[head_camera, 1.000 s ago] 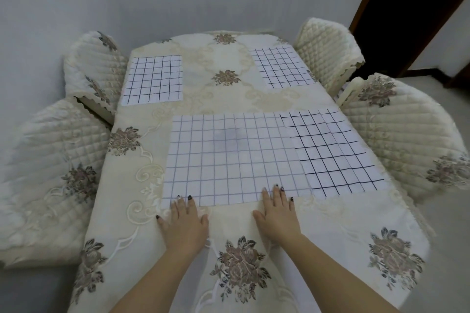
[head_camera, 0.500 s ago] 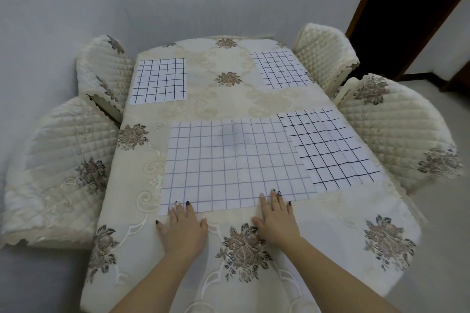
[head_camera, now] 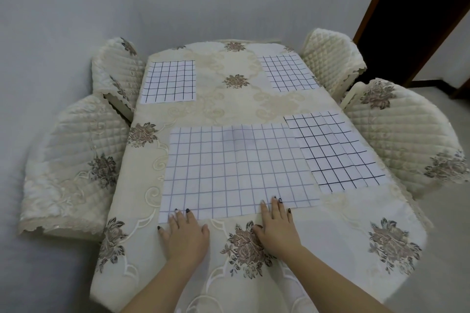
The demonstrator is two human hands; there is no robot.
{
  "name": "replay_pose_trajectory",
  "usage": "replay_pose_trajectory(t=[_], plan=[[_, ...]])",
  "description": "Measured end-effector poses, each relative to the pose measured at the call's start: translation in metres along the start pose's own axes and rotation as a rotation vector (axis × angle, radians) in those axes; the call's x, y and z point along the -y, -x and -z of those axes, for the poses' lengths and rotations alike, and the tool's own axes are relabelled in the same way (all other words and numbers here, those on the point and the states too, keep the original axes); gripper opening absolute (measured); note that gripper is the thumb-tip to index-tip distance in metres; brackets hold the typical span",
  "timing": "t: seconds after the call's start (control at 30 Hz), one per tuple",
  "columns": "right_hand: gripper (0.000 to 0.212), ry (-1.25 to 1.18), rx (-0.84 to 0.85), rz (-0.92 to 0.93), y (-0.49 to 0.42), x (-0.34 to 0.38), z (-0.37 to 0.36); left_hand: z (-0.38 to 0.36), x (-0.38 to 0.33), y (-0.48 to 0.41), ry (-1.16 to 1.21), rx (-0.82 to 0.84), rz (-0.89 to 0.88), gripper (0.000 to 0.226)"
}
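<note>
A large white cloth with a blue grid (head_camera: 234, 170) lies flat in the middle of the table (head_camera: 229, 104), which wears a cream floral tablecloth. My left hand (head_camera: 185, 234) lies flat with straight fingers at the cloth's near left edge, fingertips on the fabric. My right hand (head_camera: 277, 229) lies flat at the near edge further right, fingers straight on the cloth. A smaller black-grid cloth (head_camera: 335, 150) lies beside the large one on the right, overlapping its edge.
Two more small grid cloths lie at the far left (head_camera: 169, 81) and far right (head_camera: 287, 72) of the table. Quilted cream chairs stand on the left (head_camera: 73, 160) and right (head_camera: 401, 132). A dark doorway (head_camera: 419, 12) opens at the back right.
Both hands stay flat at the large cloth's near edge. The camera has pulled back and shifted, so the table sits lower and smaller in view.
</note>
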State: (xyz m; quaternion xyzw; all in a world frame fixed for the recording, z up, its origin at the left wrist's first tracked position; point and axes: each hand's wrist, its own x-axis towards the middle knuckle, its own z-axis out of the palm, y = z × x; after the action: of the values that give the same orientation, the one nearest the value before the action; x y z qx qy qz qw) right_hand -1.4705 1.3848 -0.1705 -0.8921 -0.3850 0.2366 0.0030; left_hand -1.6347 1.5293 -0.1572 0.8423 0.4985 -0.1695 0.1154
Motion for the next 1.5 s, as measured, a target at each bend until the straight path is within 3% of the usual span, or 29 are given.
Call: replay_pose_trajectory(t=[0.63,0.73,0.87,0.97,1.03,1.23,1.33,1.43,1.5], plan=[[0.071,0.033,0.015,0.104,-0.009,0.059,-0.006,0.003,0.057,-0.008,0.119,0.002,0.128,0.063],[0.073,0.024,-0.022,0.076,-0.008,0.067,-0.004,0.005,0.060,-0.007,0.155,-0.071,0.130,0.060],[0.073,-0.133,-0.068,0.167,-0.010,0.097,0.008,0.015,0.073,-0.013,0.497,-0.274,0.211,0.057],[0.062,-0.419,-0.002,0.301,-0.011,0.137,0.020,0.033,0.085,-0.019,0.878,-0.334,0.347,0.049],[0.052,-0.608,0.072,0.320,-0.012,0.166,0.026,0.044,0.095,-0.022,1.005,-0.361,0.452,0.046],[0.041,-0.859,0.330,0.217,-0.023,0.234,0.024,0.042,0.119,-0.037,1.344,-0.242,0.612,0.039],[0.041,-0.845,0.360,0.186,-0.025,0.248,0.020,0.009,0.136,-0.061,1.431,-0.197,0.679,0.037],[0.037,-0.825,0.360,0.145,-0.029,0.252,0.015,0.036,0.133,-0.050,1.616,-0.169,0.700,0.019],[0.034,-0.826,0.323,0.130,-0.032,0.254,0.010,0.046,0.131,-0.051,1.747,-0.119,0.709,0.021]])
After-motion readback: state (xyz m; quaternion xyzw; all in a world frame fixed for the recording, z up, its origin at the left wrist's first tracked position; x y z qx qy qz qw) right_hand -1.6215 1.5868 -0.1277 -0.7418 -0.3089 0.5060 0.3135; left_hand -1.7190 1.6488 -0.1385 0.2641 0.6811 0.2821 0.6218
